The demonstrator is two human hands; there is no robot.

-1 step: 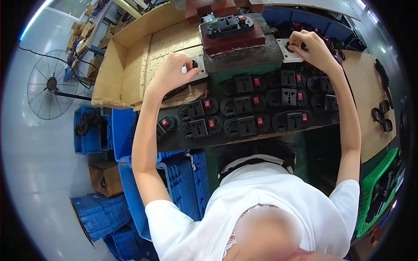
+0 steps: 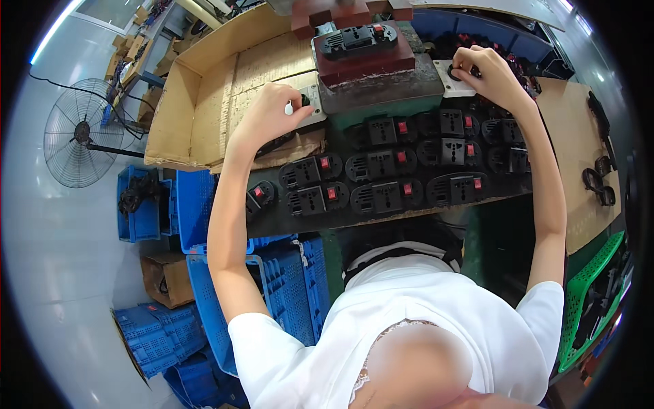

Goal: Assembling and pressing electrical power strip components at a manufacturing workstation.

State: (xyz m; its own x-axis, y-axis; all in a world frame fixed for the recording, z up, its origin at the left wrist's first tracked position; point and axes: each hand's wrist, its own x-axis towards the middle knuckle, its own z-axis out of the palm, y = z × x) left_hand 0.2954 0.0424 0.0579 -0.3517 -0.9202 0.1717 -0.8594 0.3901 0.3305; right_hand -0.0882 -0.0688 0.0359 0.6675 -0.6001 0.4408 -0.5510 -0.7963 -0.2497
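Observation:
My left hand [image 2: 269, 112] is closed, its thumb and curled fingers at a dark round button [image 2: 304, 100] on a metal plate [image 2: 316, 117]. A small white piece shows by its fingers; I cannot tell what it is. On the other side, my right hand [image 2: 487, 76] curls its fingertips onto a black button [image 2: 454, 71] on a matching plate [image 2: 458, 90]. Between the hands, a black power-socket housing with a red switch [image 2: 357, 41] rests on a dark red block [image 2: 366, 68]. Several similar socket housings [image 2: 383, 164] lie in rows on the bench before me.
An opened cardboard box [image 2: 194, 112] stands at the left of the bench. Blue crates [image 2: 289, 293] are stacked below it, near a standing fan [image 2: 82, 131]. Cardboard [image 2: 572, 157] with black parts [image 2: 599, 187] lies at right, above a green basket [image 2: 579, 300]. Behind my right hand is a blue bin [image 2: 477, 34].

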